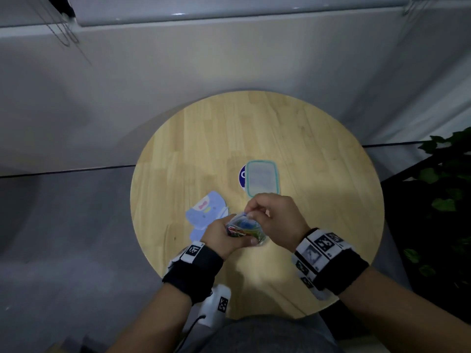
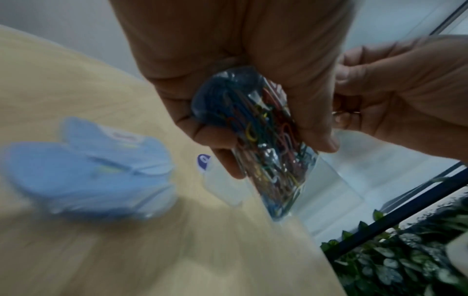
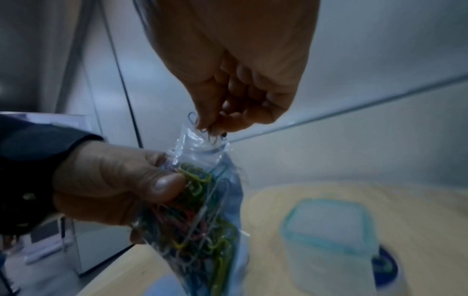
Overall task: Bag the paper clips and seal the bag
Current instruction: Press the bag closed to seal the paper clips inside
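Fingers of left hand (image 3: 101, 186) curled round bag (image 3: 202, 220), right hand (image 3: 235, 96) fingertips pinching clips at its mouth

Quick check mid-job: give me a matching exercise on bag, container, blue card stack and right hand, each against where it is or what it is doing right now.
Things:
1. bag
2. container
3. blue card stack
4. right hand

States:
a. lies on the table, left of the hands
b. pinches clips at the bag mouth
c. held in the left hand, full of coloured clips
d. stands on the table beyond the hands

Pairs: 1-c, 2-d, 3-a, 4-b
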